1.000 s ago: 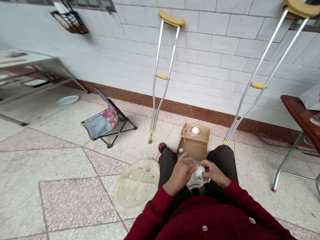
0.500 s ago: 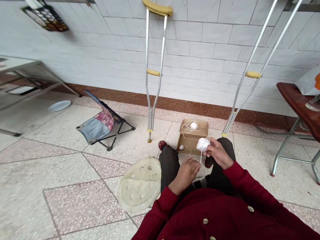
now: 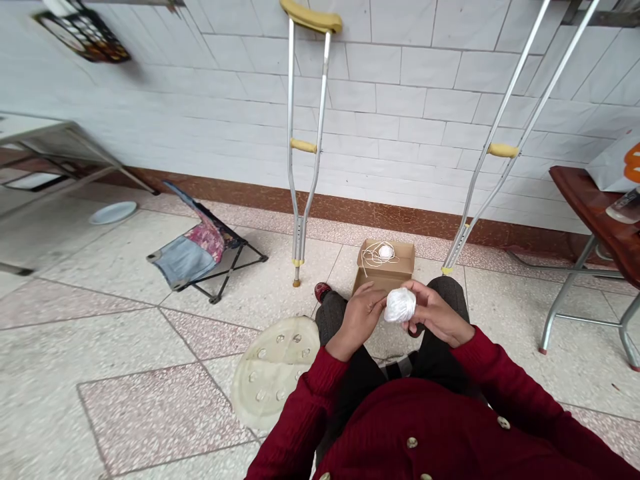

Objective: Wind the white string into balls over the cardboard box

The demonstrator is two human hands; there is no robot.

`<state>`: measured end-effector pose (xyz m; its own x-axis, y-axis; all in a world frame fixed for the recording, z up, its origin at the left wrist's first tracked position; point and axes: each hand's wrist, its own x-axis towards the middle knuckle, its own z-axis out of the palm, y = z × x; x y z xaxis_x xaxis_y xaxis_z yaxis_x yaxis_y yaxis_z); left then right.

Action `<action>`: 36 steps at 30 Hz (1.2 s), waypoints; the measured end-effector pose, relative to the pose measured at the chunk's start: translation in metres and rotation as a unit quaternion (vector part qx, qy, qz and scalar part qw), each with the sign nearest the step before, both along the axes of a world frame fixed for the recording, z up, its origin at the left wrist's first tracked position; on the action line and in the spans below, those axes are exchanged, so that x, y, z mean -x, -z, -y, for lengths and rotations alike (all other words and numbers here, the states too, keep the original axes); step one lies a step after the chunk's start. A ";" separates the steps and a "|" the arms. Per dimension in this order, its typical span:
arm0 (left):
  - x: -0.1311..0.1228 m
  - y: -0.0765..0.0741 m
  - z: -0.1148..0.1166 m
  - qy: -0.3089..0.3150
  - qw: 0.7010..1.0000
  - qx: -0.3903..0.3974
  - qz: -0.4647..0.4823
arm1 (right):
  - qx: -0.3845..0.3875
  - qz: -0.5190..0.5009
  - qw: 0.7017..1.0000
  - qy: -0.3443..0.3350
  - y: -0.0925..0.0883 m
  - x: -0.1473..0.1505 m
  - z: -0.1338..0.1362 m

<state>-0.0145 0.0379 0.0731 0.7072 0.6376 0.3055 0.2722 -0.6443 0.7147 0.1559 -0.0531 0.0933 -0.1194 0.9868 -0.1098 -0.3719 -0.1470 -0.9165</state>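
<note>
My right hand (image 3: 436,313) grips a ball of white yarn (image 3: 401,305) from its right side, fingers curled round it above my lap. Against the ball's left side is my left hand (image 3: 361,319), its thumb and fingers drawn together on the yarn; the strand itself is hidden at this angle. Just beyond both hands, on the floor between my feet, lies an open cardboard box (image 3: 403,265). Inside its far half rest a smaller white ball (image 3: 385,251) and loose loops of thread. My hands cover much of the box's near half.
Two crutches, a left one (image 3: 303,145) and a right one (image 3: 503,151), lean on the tiled wall. A folding chair (image 3: 193,252) stands left, a round pale mat (image 3: 275,373) lies by my left leg, and a brown-topped table (image 3: 590,207) is at right.
My left hand has risen from below the ball to its left side. The ball and my right hand have come slightly lower, and the strand between my hands no longer shows.
</note>
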 end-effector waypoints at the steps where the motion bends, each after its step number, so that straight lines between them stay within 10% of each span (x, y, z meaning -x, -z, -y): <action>1: -0.003 0.004 0.002 -0.004 1.000 0.005 0.001 | -0.009 -0.010 1.000 0.013 -0.007 -0.003 -0.006; 4: -0.006 0.017 0.014 -0.002 1.000 0.017 -0.021 | -0.024 0.005 0.997 0.078 -0.008 -0.011 -0.029; 8: -0.001 0.023 0.028 0.018 0.998 -0.019 -0.059 | -0.016 0.146 0.971 0.188 0.037 -0.015 -0.048; 12: 0.007 0.013 0.022 0.015 0.994 -0.078 -0.073 | 0.035 0.204 0.969 0.132 0.077 -0.004 -0.030; 18: 0.004 -0.006 -0.005 -0.011 0.996 -0.089 -0.018 | 0.102 0.048 0.994 0.015 0.041 0.007 0.001; 24: -0.005 0.021 -0.003 -0.023 1.000 -0.013 0.003 | 0.039 -0.042 0.998 -0.037 -0.001 -0.004 -0.009; 31: 0.007 0.022 0.026 0.029 0.997 -0.035 -0.059 | -0.027 0.230 0.954 0.189 0.039 -0.015 -0.044; 36: 0.012 -0.011 0.006 0.015 0.995 -0.090 -0.042 | 0.041 0.230 0.971 0.051 0.060 -0.006 -0.023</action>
